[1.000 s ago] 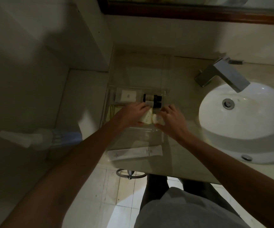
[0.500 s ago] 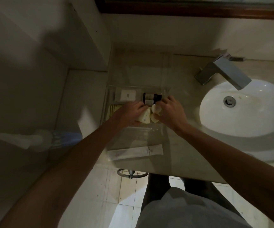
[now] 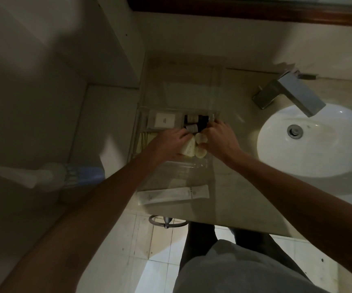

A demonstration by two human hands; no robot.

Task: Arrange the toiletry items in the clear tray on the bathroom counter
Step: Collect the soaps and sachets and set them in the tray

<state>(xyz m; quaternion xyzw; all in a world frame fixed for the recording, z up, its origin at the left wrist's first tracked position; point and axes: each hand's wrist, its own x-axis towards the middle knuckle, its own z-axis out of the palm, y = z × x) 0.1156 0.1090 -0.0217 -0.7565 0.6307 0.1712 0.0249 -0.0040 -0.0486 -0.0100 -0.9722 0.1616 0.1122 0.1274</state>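
Note:
The clear tray (image 3: 211, 163) sits on the counter left of the sink. Inside it at the back lie a white square packet (image 3: 165, 120) and small dark bottles (image 3: 194, 122). My left hand (image 3: 168, 142) rests on a pale wrapped soap packet (image 3: 188, 150) in the tray's middle. My right hand (image 3: 221, 138) touches small round cream pieces (image 3: 201, 138) beside it, fingertips against the dark bottles. Yellowish sticks (image 3: 144, 140) lie along the tray's left side. A long white tube (image 3: 173, 195) lies on the counter outside the tray, near the front edge.
A white basin (image 3: 318, 149) with a steel faucet (image 3: 293, 93) takes up the right of the counter. A wall and side ledge (image 3: 99, 127) close off the left. A metal ring (image 3: 166, 222) hangs below the counter's front edge.
Both hands have slid a little toward the back of the tray, pushing the pale packet and round pieces closer to the dark bottles.

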